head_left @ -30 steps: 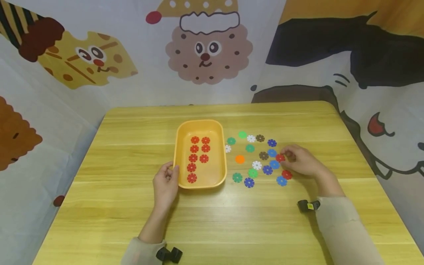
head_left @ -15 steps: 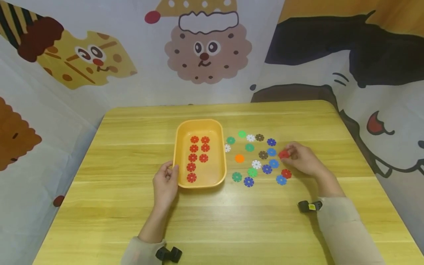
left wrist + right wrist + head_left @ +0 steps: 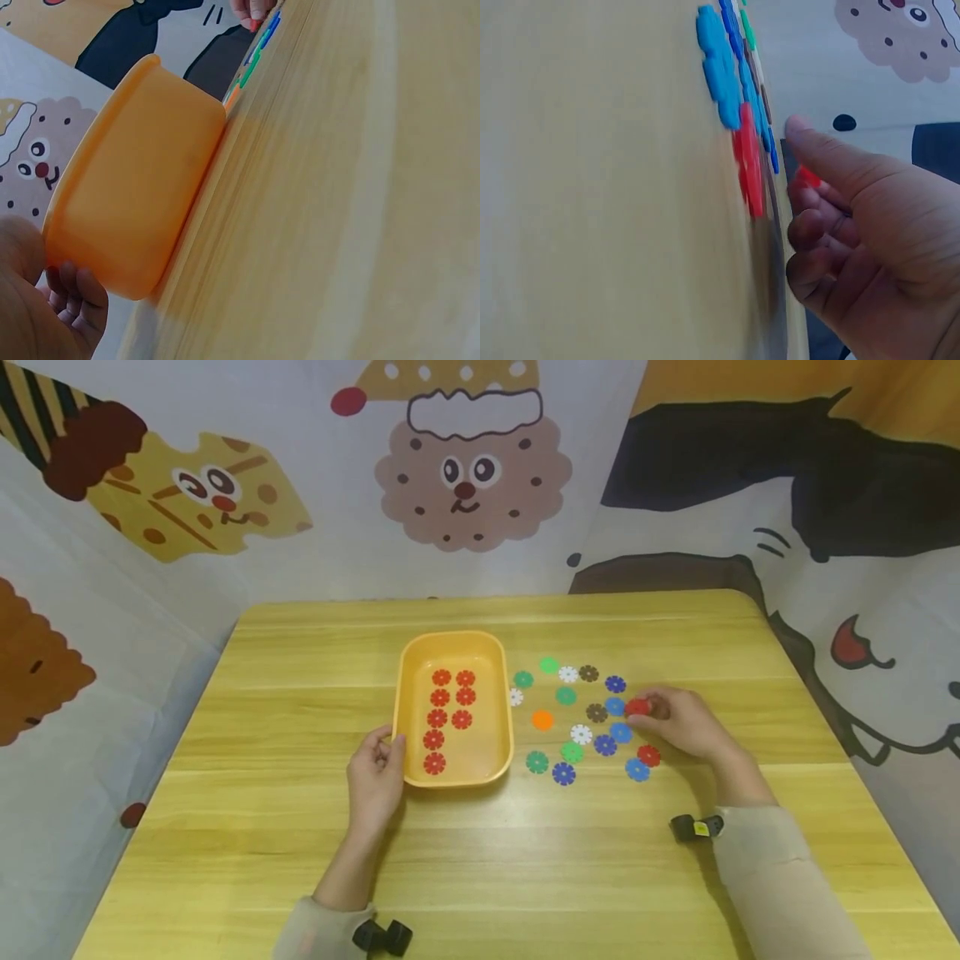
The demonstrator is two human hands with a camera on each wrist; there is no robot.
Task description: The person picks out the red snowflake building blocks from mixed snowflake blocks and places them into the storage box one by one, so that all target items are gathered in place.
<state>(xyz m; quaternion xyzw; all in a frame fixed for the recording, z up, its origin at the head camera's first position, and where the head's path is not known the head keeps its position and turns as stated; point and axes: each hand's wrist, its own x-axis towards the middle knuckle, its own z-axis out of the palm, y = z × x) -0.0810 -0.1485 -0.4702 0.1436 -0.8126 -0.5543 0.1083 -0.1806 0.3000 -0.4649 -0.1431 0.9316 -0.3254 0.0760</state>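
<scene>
My right hand (image 3: 686, 718) pinches a red notched disc (image 3: 638, 708) between thumb and fingers, at the right edge of a spread of loose discs. In the right wrist view only a bit of that red disc (image 3: 808, 177) shows behind the thumb. A second red disc (image 3: 648, 755) lies on the table just below the hand, touching a light blue disc (image 3: 637, 769). My left hand (image 3: 377, 777) grips the left rim of a yellow-orange plastic tray (image 3: 453, 781), thumb over the edge and fingers against the outer wall. Several red discs (image 3: 437, 718) lie in two columns inside the tray.
Between the tray and my right hand lie several discs in green, white, brown, dark blue and light blue, plus an orange disc (image 3: 542, 720). They rest flat on the wooden table (image 3: 525, 877). Behind its far edge hangs a cartoon-printed curtain (image 3: 315, 568).
My right hand has picked the red disc up from beside the light blue discs, drawn it slightly right, then shifted a little left again. The left hand and tray have stayed put.
</scene>
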